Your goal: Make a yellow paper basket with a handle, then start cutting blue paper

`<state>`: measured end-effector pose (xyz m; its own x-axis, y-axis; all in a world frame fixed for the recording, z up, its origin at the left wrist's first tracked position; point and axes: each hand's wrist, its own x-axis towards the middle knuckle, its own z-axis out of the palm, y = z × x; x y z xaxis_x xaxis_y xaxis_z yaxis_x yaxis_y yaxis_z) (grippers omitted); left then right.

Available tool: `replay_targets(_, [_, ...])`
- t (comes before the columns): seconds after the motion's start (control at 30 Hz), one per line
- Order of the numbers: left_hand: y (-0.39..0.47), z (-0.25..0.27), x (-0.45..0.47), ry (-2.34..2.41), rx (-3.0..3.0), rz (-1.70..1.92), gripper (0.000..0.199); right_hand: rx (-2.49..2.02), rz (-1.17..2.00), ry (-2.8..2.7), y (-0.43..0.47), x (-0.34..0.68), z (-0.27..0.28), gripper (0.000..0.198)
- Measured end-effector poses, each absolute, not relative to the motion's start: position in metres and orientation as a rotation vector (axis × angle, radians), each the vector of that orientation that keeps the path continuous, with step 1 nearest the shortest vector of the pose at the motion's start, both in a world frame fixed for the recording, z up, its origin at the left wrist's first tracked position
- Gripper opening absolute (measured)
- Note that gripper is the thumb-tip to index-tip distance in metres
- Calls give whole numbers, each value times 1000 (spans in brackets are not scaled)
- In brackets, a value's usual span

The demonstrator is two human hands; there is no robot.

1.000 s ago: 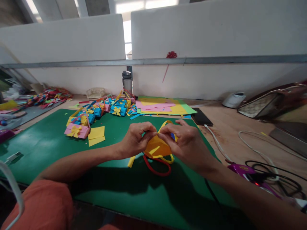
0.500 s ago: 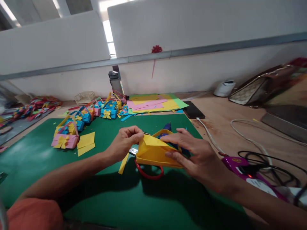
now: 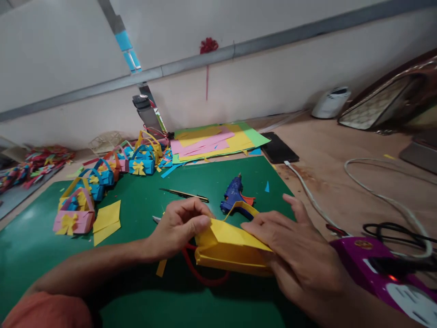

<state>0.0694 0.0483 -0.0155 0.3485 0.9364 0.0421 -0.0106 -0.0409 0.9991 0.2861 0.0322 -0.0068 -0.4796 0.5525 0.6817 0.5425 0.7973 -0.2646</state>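
Observation:
Both hands hold a yellow paper bag (image 3: 232,255) with a strip handle, tilted so its long side opening faces me. My left hand (image 3: 180,228) pinches its left corner between thumb and fingers. Across its right end lies my right hand (image 3: 300,250), fingers over the top flap and thumb side beneath. Under the bag are red-handled scissors (image 3: 208,278), mostly covered. Behind the bag rests a blue glue gun (image 3: 233,196) with an orange trigger. A dark pen-like tool (image 3: 184,195) lies left of it. Yellow paper pieces (image 3: 107,221) sit farther left on the green mat (image 3: 143,291).
Small finished paper bags (image 3: 74,218) in several colours line the mat's left side. Coloured paper sheets (image 3: 211,141) and a black phone (image 3: 279,148) lie at the back. A purple power strip (image 3: 368,264) with cables is at the right. A bottle (image 3: 148,114) stands by the wall.
The view has tilted down and shifted. Both hands have moved the yellow bag toward me, and its side opening shows wider. The glue gun and pen-like tool are now more exposed.

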Motion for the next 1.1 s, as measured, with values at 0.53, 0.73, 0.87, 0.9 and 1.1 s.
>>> replay_targets(0.53, [53,-17,63,866,1883,814,36,-864,20,-2147,30,290,-27,33])
replay_targets(0.73, [57,-19,64,766,2030,733,41,-857,16,-2291,29,298,-22,34])
replay_targets(0.87, [54,-19,69,732,2024,705,33,-816,23,-2314,29,297,-21,34])
replay_targets(0.9, [53,-18,70,734,2023,714,33,-808,32,-2307,29,296,-21,34])
replay_targets(1.1, [51,-15,68,858,2013,830,30,-959,-19,-2148,37,293,-17,37])
